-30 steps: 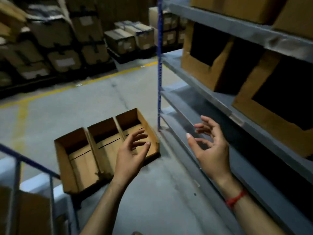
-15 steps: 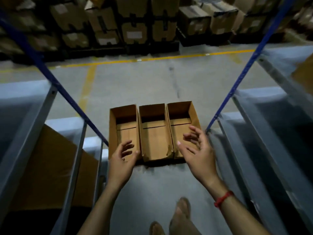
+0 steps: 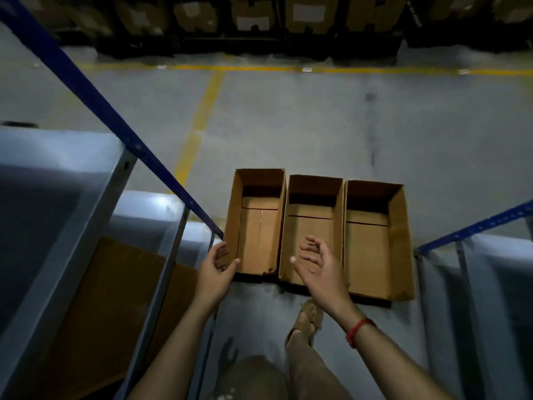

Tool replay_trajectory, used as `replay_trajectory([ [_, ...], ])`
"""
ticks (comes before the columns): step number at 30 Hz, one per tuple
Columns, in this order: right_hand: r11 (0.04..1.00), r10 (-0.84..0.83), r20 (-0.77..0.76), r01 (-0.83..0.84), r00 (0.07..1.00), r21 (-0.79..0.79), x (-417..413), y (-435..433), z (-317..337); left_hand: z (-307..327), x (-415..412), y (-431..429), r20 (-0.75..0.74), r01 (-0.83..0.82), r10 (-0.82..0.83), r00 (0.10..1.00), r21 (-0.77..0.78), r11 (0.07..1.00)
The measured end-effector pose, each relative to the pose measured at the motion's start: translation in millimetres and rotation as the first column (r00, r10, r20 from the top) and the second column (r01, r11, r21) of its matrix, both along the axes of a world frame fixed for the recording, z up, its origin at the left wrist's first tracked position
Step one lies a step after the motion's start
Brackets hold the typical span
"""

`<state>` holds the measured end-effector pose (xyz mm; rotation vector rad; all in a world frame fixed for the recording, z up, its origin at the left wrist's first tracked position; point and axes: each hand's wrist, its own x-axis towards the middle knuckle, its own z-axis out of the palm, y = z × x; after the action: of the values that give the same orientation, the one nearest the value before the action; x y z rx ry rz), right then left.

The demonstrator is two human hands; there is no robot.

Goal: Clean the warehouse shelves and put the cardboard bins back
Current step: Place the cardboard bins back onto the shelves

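Looking straight down, you have three open cardboard bins in a row on the floor (image 3: 288,125), side walls touching: left bin (image 3: 259,226), middle bin (image 3: 311,226), right bin (image 3: 372,246). All sit upright with open tops up. Your left hand (image 3: 215,272) is at the near-left corner of the left bin, with the fingers (image 3: 222,251) curved along its left wall and the thumb over the near rim. I can't tell if it's gripping the cardboard or just above it. Your right hand (image 3: 320,269) is over the near half of the middle bin, palm turned left, fingers spread apart and loosely bent, holding nothing. There's a red band (image 3: 357,332) on that wrist. The bins lie in the aisle between two grey shelves. The left shelf (image 3: 57,183) is just beside the left bin, and its blue post (image 3: 101,102) runs down to that bin's left wall. The right shelf (image 3: 490,269) is near the right bin. A brown cardboard piece (image 3: 115,298) sits on a lower level of the left shelf. One sandal (image 3: 310,316) shows just short of the middle bin's near edge. A yellow line (image 3: 199,125) runs away beyond the left bin and meets a cross line in front of dark stacked boxes (image 3: 253,15) at the far side.
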<state>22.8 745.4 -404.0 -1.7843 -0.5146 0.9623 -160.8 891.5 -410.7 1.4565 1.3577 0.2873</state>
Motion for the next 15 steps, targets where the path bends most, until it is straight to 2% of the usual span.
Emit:
replay_trajectory([
  [7,0.954,0.142,-0.136,-0.172,0.981,-0.246,12.4,54.7,-74.6,-52.0,6.2,55.4,-0.136,-0.047,0.024,0.99,-0.167,0.985],
  [12,0.894,0.115,-0.22,-0.198,0.969,-0.402,8.8,86.6,-146.4,-120.1,4.7,97.9,-0.268,-0.01,-0.056,0.962,-0.238,0.971],
  [15,0.861,0.042,-0.26,-0.167,0.965,-0.48,8.2,105.2,-195.1,-169.9,5.5,123.1,-0.325,0.013,-0.11,0.939,-0.285,0.958],
])
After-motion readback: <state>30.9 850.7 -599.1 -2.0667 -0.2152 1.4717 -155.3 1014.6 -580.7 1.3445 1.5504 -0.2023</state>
